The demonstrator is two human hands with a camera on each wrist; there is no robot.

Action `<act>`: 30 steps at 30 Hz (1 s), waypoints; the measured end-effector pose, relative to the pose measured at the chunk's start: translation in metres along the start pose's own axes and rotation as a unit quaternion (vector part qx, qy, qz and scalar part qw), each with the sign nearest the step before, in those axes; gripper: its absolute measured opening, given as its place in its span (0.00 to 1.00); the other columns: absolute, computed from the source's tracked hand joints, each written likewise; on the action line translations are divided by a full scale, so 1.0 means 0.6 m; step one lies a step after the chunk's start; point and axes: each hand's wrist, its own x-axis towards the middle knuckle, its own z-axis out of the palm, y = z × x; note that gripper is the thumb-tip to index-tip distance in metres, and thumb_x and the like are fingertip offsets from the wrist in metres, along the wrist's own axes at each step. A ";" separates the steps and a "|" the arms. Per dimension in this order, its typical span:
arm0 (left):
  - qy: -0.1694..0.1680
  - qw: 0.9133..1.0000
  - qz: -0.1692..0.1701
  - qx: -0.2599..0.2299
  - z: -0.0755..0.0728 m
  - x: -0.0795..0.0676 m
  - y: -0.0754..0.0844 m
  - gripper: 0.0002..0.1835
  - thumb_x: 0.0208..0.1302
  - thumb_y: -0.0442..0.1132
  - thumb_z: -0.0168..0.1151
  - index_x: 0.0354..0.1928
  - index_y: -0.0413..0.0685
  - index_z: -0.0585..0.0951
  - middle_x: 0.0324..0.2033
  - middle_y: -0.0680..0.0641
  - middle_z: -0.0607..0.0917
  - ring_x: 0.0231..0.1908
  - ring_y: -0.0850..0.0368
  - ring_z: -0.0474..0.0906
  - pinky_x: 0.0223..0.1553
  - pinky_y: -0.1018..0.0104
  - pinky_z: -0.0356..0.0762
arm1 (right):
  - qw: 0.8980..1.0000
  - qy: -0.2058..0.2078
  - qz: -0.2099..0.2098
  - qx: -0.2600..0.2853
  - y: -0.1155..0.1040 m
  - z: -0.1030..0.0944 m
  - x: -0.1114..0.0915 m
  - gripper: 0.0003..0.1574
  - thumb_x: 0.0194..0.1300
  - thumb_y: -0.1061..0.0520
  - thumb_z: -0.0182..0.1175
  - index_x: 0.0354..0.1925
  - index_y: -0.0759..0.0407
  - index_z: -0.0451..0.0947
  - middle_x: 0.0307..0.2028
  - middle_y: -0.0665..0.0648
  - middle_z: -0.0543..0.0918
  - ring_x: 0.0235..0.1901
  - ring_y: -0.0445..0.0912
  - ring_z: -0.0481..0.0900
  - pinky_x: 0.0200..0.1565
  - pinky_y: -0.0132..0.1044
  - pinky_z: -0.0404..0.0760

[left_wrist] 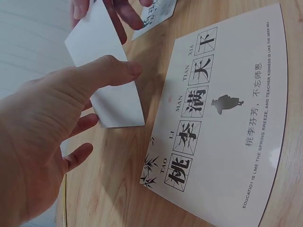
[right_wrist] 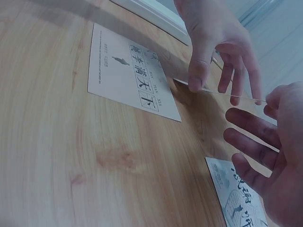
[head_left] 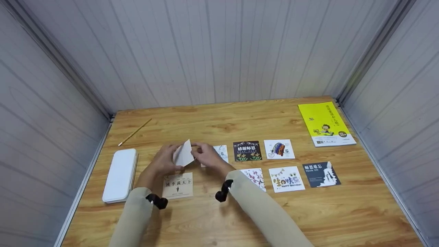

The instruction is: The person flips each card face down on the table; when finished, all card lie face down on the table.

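Note:
A white card [head_left: 184,153], its blank side toward me in the head view, is tilted up above the table between both hands. My left hand [head_left: 165,159] pinches it, thumb across the blank face and fingers behind, as the left wrist view shows. My right hand [head_left: 208,155] grips its far edge between thumb and forefinger, the other fingers loosely spread. Seen edge-on in the right wrist view, the card [right_wrist: 220,93] is a thin line. Just below the hands lies a beige card [head_left: 178,187] with large characters. A pale card [head_left: 222,152] is partly hidden beneath the right hand.
Rightward lie a black flower card [head_left: 247,151], a white card with a colourful drawing [head_left: 279,149], a blossom card [head_left: 256,177], a birthday card [head_left: 286,179] and a dark blue card [head_left: 321,174]. Around them are a yellow book [head_left: 325,123], a white case [head_left: 120,175] and a pencil [head_left: 134,132].

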 end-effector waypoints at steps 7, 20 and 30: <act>0.037 0.997 0.062 0.041 0.031 0.022 -0.084 0.53 0.50 0.46 0.89 0.81 0.61 0.77 0.71 0.33 0.82 0.67 0.30 0.76 0.64 0.33 0.78 | 1.000 -0.007 -0.011 -0.024 0.010 -0.009 0.000 0.32 0.78 0.62 0.67 0.77 0.58 0.79 0.42 0.67 0.93 0.40 0.65 0.93 0.34 0.27 0.80; -0.012 0.998 0.034 0.048 0.015 0.007 -0.048 0.39 0.56 0.44 0.85 0.72 0.51 0.86 0.78 0.34 0.78 0.77 0.27 0.68 0.75 0.19 0.65 | 0.998 -0.012 -0.004 -0.065 0.018 -0.029 0.000 0.35 0.75 0.66 0.69 0.77 0.62 0.78 0.52 0.67 0.93 0.49 0.53 0.90 0.50 0.35 0.87; -0.048 0.998 -0.001 0.047 0.000 -0.007 -0.022 0.33 0.60 0.37 0.81 0.69 0.45 0.87 0.84 0.34 0.71 0.84 0.26 0.62 0.81 0.19 0.57 | 0.998 -0.018 -0.007 -0.058 0.028 -0.037 -0.003 0.36 0.75 0.66 0.70 0.77 0.61 0.78 0.52 0.66 0.94 0.48 0.50 0.90 0.54 0.36 0.89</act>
